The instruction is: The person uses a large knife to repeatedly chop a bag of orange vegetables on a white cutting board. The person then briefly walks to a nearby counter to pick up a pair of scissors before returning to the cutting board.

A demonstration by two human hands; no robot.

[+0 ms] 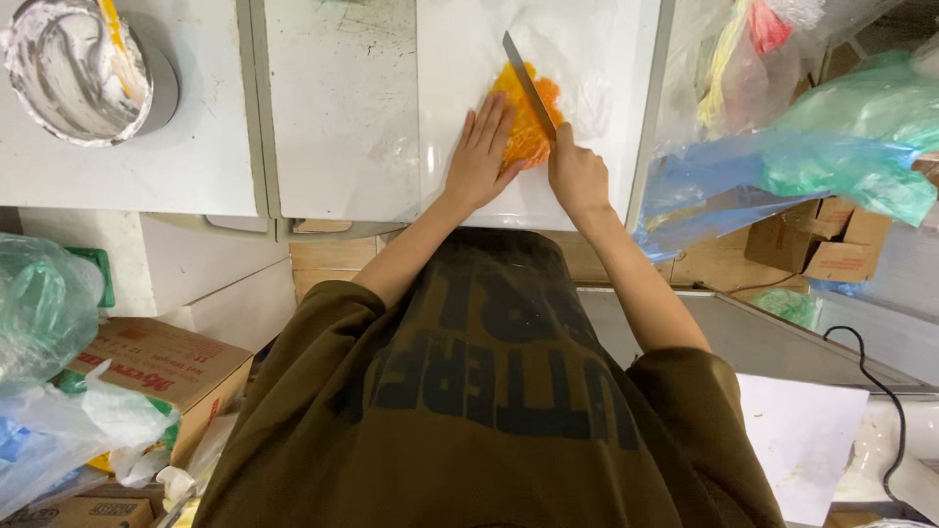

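Near the top centre of the frame, the left hand (479,156) lies flat with fingers extended and close together, pressing on a heap of orange shredded food (525,117) that sits on a white cutting board (587,59) on the counter (342,108). Just right of it, the right hand (577,174) is curled into a fist around the handle of a knife (528,83), whose blade slants up and left across the orange heap. A metal bowl (83,68) stands in the upper left corner.
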